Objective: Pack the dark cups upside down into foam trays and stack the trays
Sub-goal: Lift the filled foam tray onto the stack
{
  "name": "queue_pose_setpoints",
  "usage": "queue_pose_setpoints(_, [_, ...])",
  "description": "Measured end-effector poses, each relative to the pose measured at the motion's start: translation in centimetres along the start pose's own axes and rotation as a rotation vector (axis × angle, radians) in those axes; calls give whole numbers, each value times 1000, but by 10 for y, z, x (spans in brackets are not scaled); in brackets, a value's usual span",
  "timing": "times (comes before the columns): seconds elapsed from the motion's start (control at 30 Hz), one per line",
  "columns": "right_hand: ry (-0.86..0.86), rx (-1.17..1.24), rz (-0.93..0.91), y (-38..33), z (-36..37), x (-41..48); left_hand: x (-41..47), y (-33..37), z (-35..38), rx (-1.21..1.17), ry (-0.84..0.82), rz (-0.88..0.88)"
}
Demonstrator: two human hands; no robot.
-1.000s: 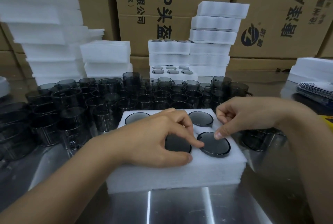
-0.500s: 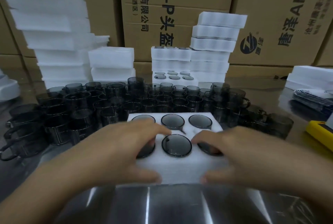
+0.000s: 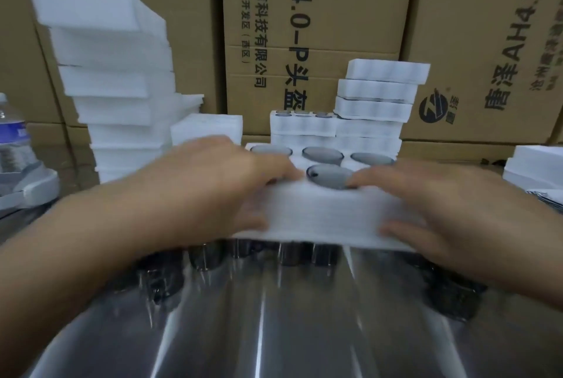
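1. The left hand (image 3: 213,195) and the right hand (image 3: 441,210) are each shown gripping one end of the white rectangular foam tray (image 3: 323,216). On both hands the fingers (image 3: 280,170) are laid close together over the tray's top face and the thumb is pressed against its near wall. Finer detail is lost to blur.
2. The tray is held roughly level at the centre of the scene, above the loose dark translucent cups (image 3: 207,256) that stand on the shiny steel table (image 3: 274,332). No contact with them is seen.
3. The inverted dark cups (image 3: 327,175) are seated in the tray's pockets, and four round bases are visible. The near corner pockets are covered by the fingers, so a full count cannot be confirmed.
4. The tall far stack of white foam trays (image 3: 380,103), apparently filled, is seen right of centre. The shorter stack (image 3: 303,125) touches it on the left, and cup bases show in its top tray.
5. The pile of empty white foam trays (image 3: 115,73) is set far left, against the brown cardboard cartons (image 3: 304,12).
6. Progress, as judged: packing of the held tray appears complete, and its placing on a far stack is taken as the step in hand. Several trays are already stacked. Many loose cups and empty trays are yet to be dealt with, so much of the task is left.
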State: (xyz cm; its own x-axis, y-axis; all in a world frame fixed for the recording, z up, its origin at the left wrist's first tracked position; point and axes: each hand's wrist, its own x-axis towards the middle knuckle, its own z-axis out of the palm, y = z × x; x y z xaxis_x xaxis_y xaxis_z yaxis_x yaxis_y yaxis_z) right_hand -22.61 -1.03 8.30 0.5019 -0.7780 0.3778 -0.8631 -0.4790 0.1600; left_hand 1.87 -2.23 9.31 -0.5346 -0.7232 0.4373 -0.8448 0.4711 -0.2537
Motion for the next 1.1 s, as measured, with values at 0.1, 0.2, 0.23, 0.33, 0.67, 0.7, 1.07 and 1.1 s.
queue_pose_setpoints(0.1, [-13,-60,98,43,9,74,76,-38,18,2,48,-31])
queue_pose_setpoints(0.2, [-51,-99,180,86,44,150,150,-75,63,55,12,-51])
queue_pose_setpoints(0.23, [-79,-118,198,98,57,173,172,-86,83,89,-15,-67])
queue_pose_setpoints(0.33, [-131,-127,241,130,99,226,220,-110,141,135,-42,-106])
queue_pose_setpoints(0.67, [-149,-134,296,156,207,293,265,-145,250,-69,-203,-186])
queue_pose_setpoints(0.7, [-145,-132,304,157,212,294,265,-146,254,-100,-202,-187])
queue_pose_setpoints(1.07, [-248,10,477,124,196,269,245,-126,224,232,-374,-121])
queue_pose_setpoints(1.1, [-199,119,513,121,190,259,236,-131,217,233,-344,-118])
